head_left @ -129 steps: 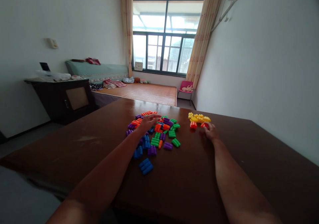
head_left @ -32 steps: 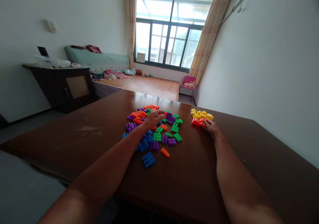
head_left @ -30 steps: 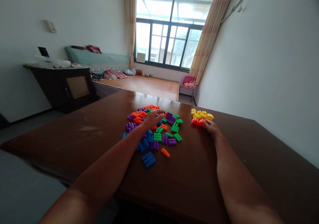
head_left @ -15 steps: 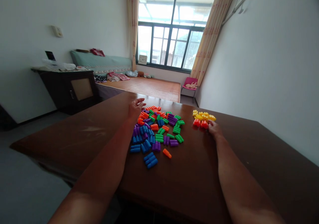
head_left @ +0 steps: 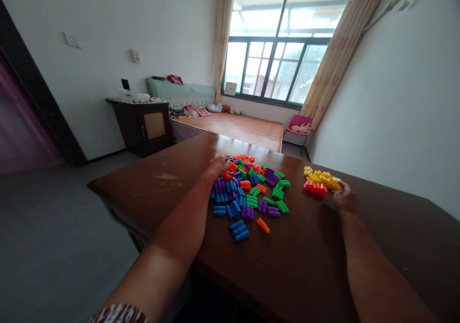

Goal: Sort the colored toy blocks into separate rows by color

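Nearest me on the brown table (head_left: 283,270), a blue block (head_left: 239,230) and a single orange block (head_left: 263,225) lie just on the near side of the mixed pile of plastic blocks (head_left: 233,193); I'd keep both forearms high enough to miss them. Right of the pile, my right hand (head_left: 345,197) has its fingertips at the right end of the yellow blocks (head_left: 323,179), behind the red blocks (head_left: 315,188). I can't tell whether it pinches one or only touches. I'd press lightly, low and from the side, since a hard push would probably skew both rows. My left hand (head_left: 218,164) is at the pile's far left edge, fingers curled; whether they grip a piece, I can't tell. There I'd work a block from the outside so its neighbours don't get dragged.

Against the frame half a second back, my view has swung left. The right hand has shifted from the red blocks to the yellow, the red ones now read as one row without a gap, and the left hand has dropped to the pile's edge.
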Action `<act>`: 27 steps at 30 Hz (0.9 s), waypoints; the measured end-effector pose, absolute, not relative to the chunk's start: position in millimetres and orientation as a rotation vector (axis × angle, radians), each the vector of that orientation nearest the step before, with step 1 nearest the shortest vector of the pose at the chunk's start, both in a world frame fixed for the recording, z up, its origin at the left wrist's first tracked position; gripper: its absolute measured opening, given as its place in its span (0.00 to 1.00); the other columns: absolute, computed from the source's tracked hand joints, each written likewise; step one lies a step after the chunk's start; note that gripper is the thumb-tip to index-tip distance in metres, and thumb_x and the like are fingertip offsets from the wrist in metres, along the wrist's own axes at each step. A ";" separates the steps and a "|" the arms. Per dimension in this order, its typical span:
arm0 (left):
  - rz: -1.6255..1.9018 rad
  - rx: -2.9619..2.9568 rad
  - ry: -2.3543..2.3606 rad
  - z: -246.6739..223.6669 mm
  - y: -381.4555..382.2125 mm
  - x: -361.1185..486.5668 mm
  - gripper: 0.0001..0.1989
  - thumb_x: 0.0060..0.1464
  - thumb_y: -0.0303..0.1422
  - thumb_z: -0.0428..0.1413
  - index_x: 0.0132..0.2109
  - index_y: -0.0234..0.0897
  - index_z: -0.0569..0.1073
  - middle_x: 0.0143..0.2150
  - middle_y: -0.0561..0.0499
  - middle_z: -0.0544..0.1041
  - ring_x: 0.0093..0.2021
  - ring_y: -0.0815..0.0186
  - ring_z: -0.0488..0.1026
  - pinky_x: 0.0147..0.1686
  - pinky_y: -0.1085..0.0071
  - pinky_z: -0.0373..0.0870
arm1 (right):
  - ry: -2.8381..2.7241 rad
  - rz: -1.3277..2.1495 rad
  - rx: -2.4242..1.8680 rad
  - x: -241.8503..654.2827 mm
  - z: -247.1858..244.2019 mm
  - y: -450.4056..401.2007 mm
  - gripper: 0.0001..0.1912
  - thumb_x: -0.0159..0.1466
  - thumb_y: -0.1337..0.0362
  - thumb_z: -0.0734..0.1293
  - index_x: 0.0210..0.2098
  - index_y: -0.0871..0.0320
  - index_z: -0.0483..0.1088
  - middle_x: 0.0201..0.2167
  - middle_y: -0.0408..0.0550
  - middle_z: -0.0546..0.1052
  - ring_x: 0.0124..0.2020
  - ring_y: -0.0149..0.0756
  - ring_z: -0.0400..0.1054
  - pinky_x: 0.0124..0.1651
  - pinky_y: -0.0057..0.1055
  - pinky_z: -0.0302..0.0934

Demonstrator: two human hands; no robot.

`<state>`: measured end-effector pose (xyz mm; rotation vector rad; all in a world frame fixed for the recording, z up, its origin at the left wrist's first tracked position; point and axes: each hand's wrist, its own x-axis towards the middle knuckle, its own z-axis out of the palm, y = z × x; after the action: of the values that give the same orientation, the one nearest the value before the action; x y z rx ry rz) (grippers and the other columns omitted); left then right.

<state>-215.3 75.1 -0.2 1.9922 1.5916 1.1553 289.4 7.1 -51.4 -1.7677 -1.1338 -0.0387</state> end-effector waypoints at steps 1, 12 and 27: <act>1.108 2.038 1.584 -2.5 74.3 -211.1 0.14 0.46 0.32 0.61 0.44 0.39 0.77 0.51 0.43 0.76 0.55 0.54 0.67 0.58 0.60 0.60 | -1.128 -0.087 -1.800 284.2 -47.8 4.1 0.25 0.53 0.68 0.59 0.50 0.65 0.70 0.46 0.64 0.74 0.47 0.53 0.69 0.49 0.49 0.63; 1.036 2.193 1.566 7.2 62.8 -191.0 0.10 0.44 0.27 0.61 0.37 0.41 0.80 0.43 0.45 0.76 0.50 0.53 0.70 0.54 0.59 0.63 | -1.385 -0.272 -1.563 200.7 -0.7 -9.2 0.22 0.60 0.66 0.56 0.51 0.58 0.70 0.49 0.55 0.74 0.46 0.44 0.68 0.54 0.43 0.60; 0.819 1.367 0.471 25.6 7.5 -125.2 0.25 0.44 0.37 0.67 0.48 0.33 0.71 0.48 0.40 0.75 0.43 0.62 0.77 0.44 0.64 0.73 | -1.858 0.350 -1.066 78.8 30.2 -30.8 0.24 0.58 0.52 0.68 0.54 0.49 0.69 0.48 0.49 0.73 0.45 0.41 0.69 0.45 0.39 0.68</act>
<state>-125.2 7.5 25.6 1.3673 0.4710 0.8191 78.8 -30.8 30.2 -1.0657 -1.8583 0.3496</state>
